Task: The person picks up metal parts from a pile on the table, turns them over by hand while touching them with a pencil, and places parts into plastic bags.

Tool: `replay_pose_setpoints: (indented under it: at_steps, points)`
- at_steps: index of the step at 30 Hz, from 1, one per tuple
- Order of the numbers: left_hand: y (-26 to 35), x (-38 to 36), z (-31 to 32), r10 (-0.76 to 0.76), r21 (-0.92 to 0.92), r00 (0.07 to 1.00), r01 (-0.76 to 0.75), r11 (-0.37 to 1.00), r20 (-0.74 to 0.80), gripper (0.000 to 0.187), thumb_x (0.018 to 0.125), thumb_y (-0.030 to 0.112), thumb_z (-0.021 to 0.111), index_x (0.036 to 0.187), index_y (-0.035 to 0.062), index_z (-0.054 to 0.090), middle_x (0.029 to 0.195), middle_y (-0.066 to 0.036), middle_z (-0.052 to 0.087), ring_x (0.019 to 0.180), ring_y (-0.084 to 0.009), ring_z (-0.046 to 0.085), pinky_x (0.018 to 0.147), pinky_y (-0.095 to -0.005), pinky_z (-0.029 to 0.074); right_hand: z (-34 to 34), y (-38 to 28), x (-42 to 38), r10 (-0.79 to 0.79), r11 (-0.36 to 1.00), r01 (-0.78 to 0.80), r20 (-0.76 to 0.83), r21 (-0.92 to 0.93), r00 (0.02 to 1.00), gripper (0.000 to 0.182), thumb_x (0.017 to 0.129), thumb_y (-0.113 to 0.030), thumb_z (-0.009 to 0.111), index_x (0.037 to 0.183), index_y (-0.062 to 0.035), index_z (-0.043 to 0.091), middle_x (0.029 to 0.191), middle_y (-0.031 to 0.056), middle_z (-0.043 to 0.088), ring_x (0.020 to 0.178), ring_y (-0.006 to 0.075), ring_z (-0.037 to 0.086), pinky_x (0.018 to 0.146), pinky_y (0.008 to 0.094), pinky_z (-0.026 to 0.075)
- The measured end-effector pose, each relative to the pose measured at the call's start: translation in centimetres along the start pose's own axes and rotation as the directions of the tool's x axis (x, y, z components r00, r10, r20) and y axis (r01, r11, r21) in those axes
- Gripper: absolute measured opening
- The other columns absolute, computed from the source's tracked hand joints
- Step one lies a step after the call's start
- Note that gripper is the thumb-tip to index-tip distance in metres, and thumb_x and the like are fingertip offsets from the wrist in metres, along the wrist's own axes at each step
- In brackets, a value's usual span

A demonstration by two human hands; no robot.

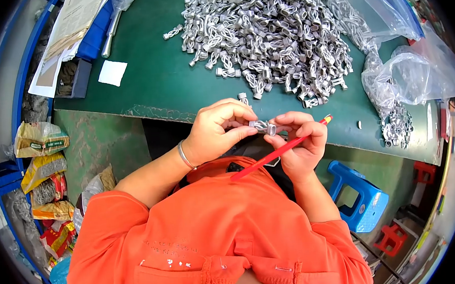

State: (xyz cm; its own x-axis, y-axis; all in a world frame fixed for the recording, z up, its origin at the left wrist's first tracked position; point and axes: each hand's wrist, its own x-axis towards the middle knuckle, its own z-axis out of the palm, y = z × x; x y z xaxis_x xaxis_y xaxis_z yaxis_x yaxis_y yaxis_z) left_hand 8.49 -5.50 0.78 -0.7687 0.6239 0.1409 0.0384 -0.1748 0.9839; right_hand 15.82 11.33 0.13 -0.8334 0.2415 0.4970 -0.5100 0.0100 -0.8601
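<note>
My left hand (217, 129) is closed, pinching a small grey looped piece with a ribbed end (262, 127) between thumb and fingertips just past the table's front edge. A red pencil (273, 155) lies slantwise in my right hand (302, 143), its yellow-tipped end pointing up and right. The right fingertips also reach the right side of the grey piece. Ahead of both hands, a large pile of similar grey pieces (272, 33) covers the middle of the green table (148, 58). One loose piece (244, 98) lies right by my left fingers.
Clear plastic bags (412, 73), some with grey pieces, lie on the table's right. A white paper square (112, 73) and a grey bin (78, 78) are at left. Below right stands a blue stool (366, 201); filled sacks (42, 139) line the left shelf.
</note>
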Motion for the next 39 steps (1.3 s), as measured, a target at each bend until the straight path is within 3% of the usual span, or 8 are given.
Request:
replay_pose_setpoints:
  at_steps: [20, 23, 25, 30, 35, 37, 38, 39]
  points:
    - [0.8, -0.3, -0.1, 0.058, 0.205, 0.998, -0.064, 0.977, 0.036, 0.019, 0.072, -0.005, 0.072, 0.088, -0.0031, 0.062, 0.089, -0.011, 0.061, 0.078, -0.0135, 0.061, 0.066, -0.0247, 0.053, -1.4, 0.0, -1.2, 0.184, 0.983, -0.184, -0.026, -0.016, 0.983, 0.038, 0.073, 0.012, 0.068, 0.085, -0.0041, 0.036, 0.101, 0.0223, 0.059, 0.081, 0.0193, 0.063, 0.069, 0.0275, 0.054]
    - [0.8, 0.1, -0.5, 0.187, 0.373, 0.980, -0.197, 0.907, 0.064, 0.020, 0.071, 0.001, 0.073, 0.087, -0.0013, 0.062, 0.089, -0.010, 0.059, 0.076, -0.0150, 0.058, 0.064, -0.0268, 0.049, -1.8, -0.1, -1.2, 0.210, 0.978, -0.209, -0.032, 0.025, 0.977, 0.037, 0.071, 0.011, 0.070, 0.082, -0.0042, 0.038, 0.098, 0.0207, 0.061, 0.079, 0.0178, 0.063, 0.069, 0.0273, 0.053]
    - [0.9, 0.6, -0.3, 0.272, 0.585, 0.962, -0.225, 0.779, 0.008, 0.020, 0.070, 0.004, 0.073, 0.087, 0.0010, 0.063, 0.090, -0.008, 0.056, 0.076, -0.0186, 0.055, 0.064, -0.0287, 0.046, -2.5, -0.3, -0.8, 0.259, 0.963, -0.244, 0.140, -0.117, 0.956, 0.036, 0.070, 0.009, 0.072, 0.078, -0.0040, 0.039, 0.095, 0.0186, 0.063, 0.077, 0.0159, 0.062, 0.068, 0.0266, 0.053]
    - [-0.8, 1.0, -0.9, 0.297, 0.738, 0.947, -0.285, 0.612, 0.120, 0.018, 0.072, -0.001, 0.070, 0.088, 0.0029, 0.064, 0.089, -0.009, 0.055, 0.074, -0.0208, 0.055, 0.063, -0.0277, 0.046, -2.2, -0.3, -0.3, 0.204, 0.955, -0.176, 0.098, -0.241, 0.974, 0.033, 0.073, 0.007, 0.071, 0.077, -0.0032, 0.040, 0.092, 0.0165, 0.064, 0.074, 0.0141, 0.061, 0.067, 0.0254, 0.052]
    - [-0.3, 0.8, -0.5, 0.221, 0.558, 0.968, -0.118, 0.821, -0.120, 0.011, 0.079, -0.004, 0.064, 0.089, -0.0009, 0.062, 0.087, -0.008, 0.057, 0.070, -0.0144, 0.059, 0.062, -0.0244, 0.049, -1.3, -0.2, -0.1, 0.340, 0.927, -0.336, -0.005, -0.167, 0.940, 0.022, 0.083, 0.007, 0.059, 0.079, -0.0027, 0.041, 0.094, 0.0154, 0.062, 0.074, 0.0133, 0.061, 0.063, 0.0239, 0.051]
    - [-0.5, 0.7, -0.2, 0.009, 0.201, 0.970, 0.042, 0.979, -0.244, 0.009, 0.087, 0.001, 0.058, 0.094, -0.0023, 0.060, 0.087, -0.006, 0.059, 0.072, -0.0106, 0.061, 0.064, -0.0223, 0.052, -0.5, -0.1, 0.1, 0.360, 0.925, -0.364, -0.049, -0.107, 0.932, 0.019, 0.085, 0.007, 0.057, 0.081, -0.0026, 0.040, 0.095, 0.0151, 0.061, 0.074, 0.0133, 0.061, 0.062, 0.0232, 0.051]
    - [-0.3, 0.7, -0.3, 0.015, 0.205, 0.971, 0.036, 0.978, -0.240, 0.009, 0.087, 0.001, 0.058, 0.094, -0.0023, 0.060, 0.087, -0.006, 0.059, 0.072, -0.0106, 0.061, 0.064, -0.0223, 0.052, -0.2, 0.0, 0.1, 0.395, 0.915, -0.401, -0.090, -0.049, 0.914, 0.017, 0.086, 0.006, 0.055, 0.083, -0.0025, 0.040, 0.096, 0.0147, 0.060, 0.074, 0.0133, 0.061, 0.060, 0.0226, 0.051]
    - [0.1, 0.7, -0.4, -0.192, -0.091, 0.948, 0.174, 0.981, -0.252, 0.010, 0.088, 0.004, 0.057, 0.095, -0.0026, 0.060, 0.085, -0.007, 0.060, 0.071, -0.0110, 0.061, 0.064, -0.0223, 0.052, -0.1, 0.2, 0.1, 0.401, 0.911, -0.407, -0.089, -0.065, 0.912, 0.015, 0.088, 0.004, 0.053, 0.088, -0.0026, 0.039, 0.098, 0.0152, 0.058, 0.075, 0.0135, 0.062, 0.059, 0.0218, 0.051]
